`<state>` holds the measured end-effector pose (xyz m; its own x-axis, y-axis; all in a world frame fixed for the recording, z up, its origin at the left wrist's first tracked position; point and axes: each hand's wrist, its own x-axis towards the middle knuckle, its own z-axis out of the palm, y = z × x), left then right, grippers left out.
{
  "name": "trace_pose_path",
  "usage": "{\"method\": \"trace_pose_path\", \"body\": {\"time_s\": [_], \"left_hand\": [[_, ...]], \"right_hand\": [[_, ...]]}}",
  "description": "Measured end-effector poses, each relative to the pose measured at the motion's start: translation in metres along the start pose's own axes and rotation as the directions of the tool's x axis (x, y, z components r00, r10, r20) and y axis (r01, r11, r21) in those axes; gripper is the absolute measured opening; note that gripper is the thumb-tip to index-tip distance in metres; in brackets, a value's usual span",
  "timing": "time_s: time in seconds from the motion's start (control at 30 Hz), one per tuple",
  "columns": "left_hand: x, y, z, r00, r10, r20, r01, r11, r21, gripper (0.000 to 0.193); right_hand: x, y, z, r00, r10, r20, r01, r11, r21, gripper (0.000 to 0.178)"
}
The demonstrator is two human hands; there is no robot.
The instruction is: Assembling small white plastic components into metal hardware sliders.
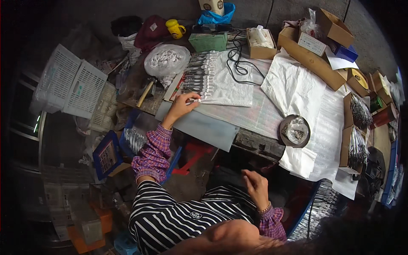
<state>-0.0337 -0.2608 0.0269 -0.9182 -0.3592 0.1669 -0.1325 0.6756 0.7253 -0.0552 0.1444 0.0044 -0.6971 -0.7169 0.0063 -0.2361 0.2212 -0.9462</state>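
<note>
My left hand point(182, 106) reaches over the near edge of the workbench, its fingers closed on a slim metal tool with a white handle point(196, 100). This tool is at the near end of a column of similar white-handled metal tools point(206, 72), laid side by side on a white sheet point(231, 91). Their exact kind is too small to make out. Above my lap, well away from the bench top, my right hand point(256, 189) is loosely bent, fingers somewhat apart and nothing visible in them.
Left of the tools lie a clear bag of white pieces point(168, 58) and a hammer point(146, 93). A black cable point(240, 68) curls behind. On the right stand a round dish point(285, 142) and boxes of thin metal pieces point(358, 146). A grey sheet point(208, 127) overhangs the front edge.
</note>
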Motion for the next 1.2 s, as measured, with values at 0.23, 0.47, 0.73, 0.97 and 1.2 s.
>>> {"method": "trace_pose_path", "body": {"time_s": [0.23,0.47,0.73,0.97,1.2], "left_hand": [[-0.011,-0.01,0.002,0.994,-0.072,0.086,0.08,0.993,-0.091,0.022],[-0.021,-0.006,0.0,0.994,-0.039,0.097,0.054,0.987,-0.15,0.022],[-0.01,0.013,-0.017,0.994,0.111,0.019,-0.112,0.994,0.018,0.019],[0.014,0.012,0.005,0.948,0.316,0.045,-0.32,0.935,0.152,0.018],[0.006,0.004,0.014,0.966,0.246,-0.08,-0.223,0.949,0.223,0.022]], "right_hand": [[0.089,-0.051,0.026,0.908,-0.418,0.023,0.413,0.884,-0.222,0.032],[0.192,-0.043,0.077,0.822,-0.566,0.069,0.493,0.645,-0.584,0.037],[0.199,-0.008,0.092,0.837,-0.523,0.162,0.493,0.592,-0.638,0.029],[0.192,-0.009,0.088,0.811,-0.562,0.162,0.527,0.583,-0.618,0.028],[0.17,-0.028,0.064,0.821,-0.54,0.183,0.57,0.759,-0.314,0.039]]}}
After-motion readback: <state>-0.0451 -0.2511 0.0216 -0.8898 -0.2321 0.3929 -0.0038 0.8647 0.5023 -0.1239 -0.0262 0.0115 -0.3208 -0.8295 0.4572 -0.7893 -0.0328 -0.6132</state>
